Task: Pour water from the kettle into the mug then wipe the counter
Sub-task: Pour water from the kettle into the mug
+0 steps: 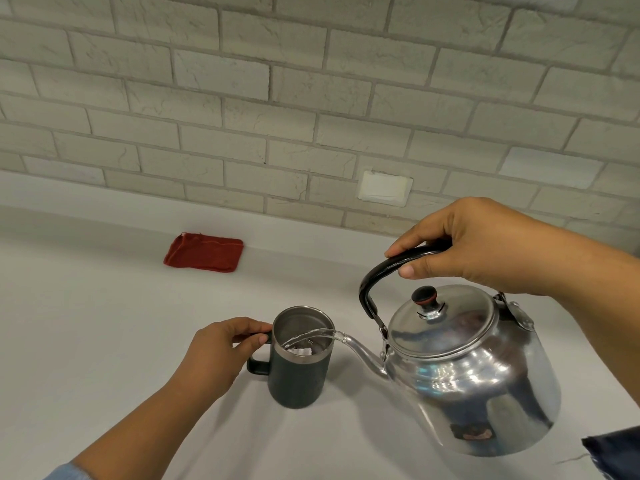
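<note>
A shiny metal kettle (474, 372) hangs tilted to the left above the white counter (104, 341). My right hand (478, 244) grips its black arched handle from above. Water streams from the thin spout into a dark mug (299, 375) with a steel rim, which stands upright on the counter. My left hand (214, 355) holds the mug's handle on its left side, fingers curled round it. A folded red cloth (203, 252) lies flat on the counter near the back wall, well behind the mug and apart from both hands.
A pale brick wall (311, 98) runs along the back of the counter, with a white blank wall plate (385, 187) low on it behind the kettle. A dark piece of fabric (613, 452) shows at the lower right corner.
</note>
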Demonstrator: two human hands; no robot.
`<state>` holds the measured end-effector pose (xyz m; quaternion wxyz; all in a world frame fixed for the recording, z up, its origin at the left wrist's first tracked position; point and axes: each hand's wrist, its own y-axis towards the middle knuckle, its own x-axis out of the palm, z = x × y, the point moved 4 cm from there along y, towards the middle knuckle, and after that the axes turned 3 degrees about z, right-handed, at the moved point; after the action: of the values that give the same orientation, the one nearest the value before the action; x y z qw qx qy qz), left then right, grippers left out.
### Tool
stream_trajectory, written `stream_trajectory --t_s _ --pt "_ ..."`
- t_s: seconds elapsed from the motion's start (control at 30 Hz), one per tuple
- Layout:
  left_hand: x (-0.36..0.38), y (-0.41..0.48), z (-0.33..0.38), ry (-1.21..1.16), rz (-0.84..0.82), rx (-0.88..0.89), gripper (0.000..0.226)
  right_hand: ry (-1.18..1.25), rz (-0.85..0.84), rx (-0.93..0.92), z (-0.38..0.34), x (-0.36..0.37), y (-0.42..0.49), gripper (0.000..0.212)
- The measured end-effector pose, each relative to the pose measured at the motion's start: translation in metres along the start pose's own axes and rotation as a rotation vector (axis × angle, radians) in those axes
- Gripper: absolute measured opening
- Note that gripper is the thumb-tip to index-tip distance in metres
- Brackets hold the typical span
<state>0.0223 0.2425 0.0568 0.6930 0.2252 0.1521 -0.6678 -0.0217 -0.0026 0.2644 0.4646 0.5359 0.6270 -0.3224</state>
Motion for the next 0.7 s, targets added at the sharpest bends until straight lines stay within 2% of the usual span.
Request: stream_trajectory --t_s 0.7 --pt "-0.0003 0.0014 -0.0009 0.012 0.004 0.054 0.023 -0.024 -0.014 0.012 -0.0068 -0.0015 0.0018 0.022"
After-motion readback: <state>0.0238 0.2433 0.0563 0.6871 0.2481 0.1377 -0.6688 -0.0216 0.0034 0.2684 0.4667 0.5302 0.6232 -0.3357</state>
